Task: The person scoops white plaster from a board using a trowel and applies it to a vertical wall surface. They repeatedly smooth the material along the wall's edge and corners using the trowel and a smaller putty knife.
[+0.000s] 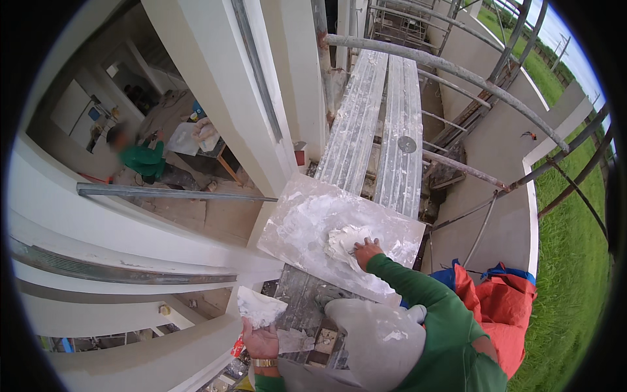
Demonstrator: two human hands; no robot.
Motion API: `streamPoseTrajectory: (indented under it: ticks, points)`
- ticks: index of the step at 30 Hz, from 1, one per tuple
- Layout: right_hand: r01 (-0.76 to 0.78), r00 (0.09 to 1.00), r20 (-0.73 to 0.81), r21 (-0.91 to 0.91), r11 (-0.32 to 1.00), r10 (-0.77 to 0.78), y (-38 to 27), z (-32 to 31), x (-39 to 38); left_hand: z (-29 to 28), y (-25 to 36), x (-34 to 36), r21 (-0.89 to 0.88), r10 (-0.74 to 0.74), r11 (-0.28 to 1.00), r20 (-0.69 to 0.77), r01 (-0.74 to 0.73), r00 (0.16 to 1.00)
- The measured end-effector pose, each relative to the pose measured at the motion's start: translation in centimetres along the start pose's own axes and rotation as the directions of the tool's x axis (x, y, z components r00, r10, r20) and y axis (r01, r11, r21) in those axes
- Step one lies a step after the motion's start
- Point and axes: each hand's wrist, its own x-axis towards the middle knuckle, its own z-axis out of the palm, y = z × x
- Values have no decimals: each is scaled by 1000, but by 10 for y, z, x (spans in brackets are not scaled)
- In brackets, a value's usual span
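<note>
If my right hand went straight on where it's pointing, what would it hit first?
Most likely the mound of white paste on the board; your right hand looks to be at its edge, though depth is unclear.

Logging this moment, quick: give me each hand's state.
Left hand: holding up a load of white paste; grip closure unclear.
Right hand: at the paste mound; whether grip is closed cannot be told.

Just left of the right hand (pixel 369 252), on a board (pixel 294 208), lies a paste heap (pixel 341 243), with planks (pixel 356 111) beyond the hand and grass (pixel 567 287) to its right.
</note>
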Motion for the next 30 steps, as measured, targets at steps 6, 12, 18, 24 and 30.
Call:
streamPoseTrajectory:
  ticks: [6, 12, 18, 24, 30]
  points:
    - [-136, 991, 9, 159, 978, 136, -4, -8, 16, -9, -12, 8, 135, -33, 991, 118, 17, 992]
    - [-184, 979, 136, 278, 943, 151, -13, -8, 1, -34, -19, 17, 211, -21, 978, 130, -7, 991]
    - [122, 966, 179, 330, 936, -188, 5, -12, 23, -39, -21, 30, 331, -103, 943, 191, 35, 976]
    - [185, 975, -21, 629, 755, -222, 29, -10, 26, -51, -24, 43, 370, -185, 917, 68, 147, 980]
    - [111, 991, -81, 939, 324, -104, 50, -18, 1, -37, -32, 42, 409, -182, 900, 50, 147, 982]
